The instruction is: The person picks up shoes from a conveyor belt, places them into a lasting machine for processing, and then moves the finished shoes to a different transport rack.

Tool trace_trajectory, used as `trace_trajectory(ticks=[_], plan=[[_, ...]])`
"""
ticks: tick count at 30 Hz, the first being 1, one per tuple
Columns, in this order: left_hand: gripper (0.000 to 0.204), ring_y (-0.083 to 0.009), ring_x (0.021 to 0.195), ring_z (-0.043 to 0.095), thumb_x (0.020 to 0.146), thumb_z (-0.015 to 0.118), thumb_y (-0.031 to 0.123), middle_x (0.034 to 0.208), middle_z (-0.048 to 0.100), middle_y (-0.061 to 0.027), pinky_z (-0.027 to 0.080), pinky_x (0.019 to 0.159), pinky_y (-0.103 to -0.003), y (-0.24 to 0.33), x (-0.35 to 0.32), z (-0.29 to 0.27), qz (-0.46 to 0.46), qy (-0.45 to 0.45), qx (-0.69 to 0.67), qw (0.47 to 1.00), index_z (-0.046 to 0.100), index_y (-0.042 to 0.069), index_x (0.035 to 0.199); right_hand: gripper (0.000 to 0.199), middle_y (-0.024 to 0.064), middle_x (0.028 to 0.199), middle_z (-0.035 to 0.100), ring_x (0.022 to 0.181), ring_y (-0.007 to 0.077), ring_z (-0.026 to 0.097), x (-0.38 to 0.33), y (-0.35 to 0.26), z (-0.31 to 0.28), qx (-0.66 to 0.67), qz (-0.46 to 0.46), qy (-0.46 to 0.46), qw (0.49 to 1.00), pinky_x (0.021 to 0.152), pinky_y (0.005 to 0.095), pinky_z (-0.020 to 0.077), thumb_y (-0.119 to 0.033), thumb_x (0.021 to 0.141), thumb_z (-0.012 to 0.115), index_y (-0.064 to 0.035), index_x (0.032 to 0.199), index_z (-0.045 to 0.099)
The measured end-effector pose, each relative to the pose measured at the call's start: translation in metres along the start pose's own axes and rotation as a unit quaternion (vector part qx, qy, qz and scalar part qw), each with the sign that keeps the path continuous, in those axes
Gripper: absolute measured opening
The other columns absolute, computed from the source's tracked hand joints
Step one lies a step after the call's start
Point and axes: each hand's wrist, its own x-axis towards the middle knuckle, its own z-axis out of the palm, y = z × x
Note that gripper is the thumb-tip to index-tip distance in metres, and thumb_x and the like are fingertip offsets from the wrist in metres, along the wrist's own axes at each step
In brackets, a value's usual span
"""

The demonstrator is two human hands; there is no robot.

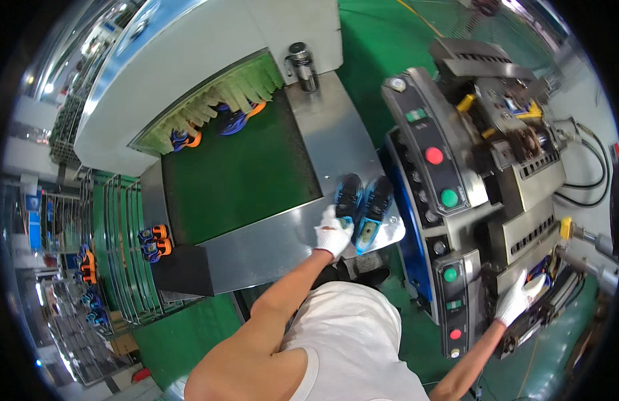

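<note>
A pair of black sneakers with bright blue trim lies on the metal ledge of the conveyor, toes pointing away from me. My left hand (335, 234), in a white glove, is closed around the heel end of the left sneaker (349, 194). Beside it rests the right sneaker (374, 210), its insole showing. Off to the right, my gloved right hand (518, 299) reaches to the near station of a metal machine (520, 264), thumb and fingers apart. Just past those fingers a dark blue and orange shoe (541, 267) sits partly hidden in the station.
A green conveyor belt (236, 174) carries blue and orange shoes (237, 120) out from under a fringed curtain (216, 100). A steel flask (303, 67) stands on the ledge. More shoes (154, 242) lie at the left, near wire racks (122, 234). Control buttons (434, 156) face me.
</note>
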Motion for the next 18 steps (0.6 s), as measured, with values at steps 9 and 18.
trace_trajectory(ticks=[9,18], plan=[[0.063,-0.0383,0.123,0.06,0.086,0.068,0.05,0.133,0.063,-0.0213,0.047,0.107,-0.044,-0.063,0.148,-0.153,0.147,-0.242,0.065,0.957,0.065,0.005,0.13,0.109,0.0338,0.165,0.014,0.155,0.049,0.011,-0.161,-0.129,0.064,-0.148,-0.045,-0.386,0.909,0.128,0.0487,0.0124,-0.024,0.077,0.082,0.0086,0.159,0.017],[0.074,-0.0399,0.135,0.05,0.08,0.079,0.037,0.149,0.051,-0.0216,0.043,0.11,-0.049,-0.201,0.446,-0.34,0.089,0.076,0.297,0.948,0.051,0.009,0.143,0.089,0.0273,0.156,0.04,0.144,0.039,0.041,-0.23,-0.16,-0.034,-0.135,0.101,-0.402,0.9,0.12,0.0416,0.033,-0.015,0.077,0.08,0.0045,0.152,0.037]])
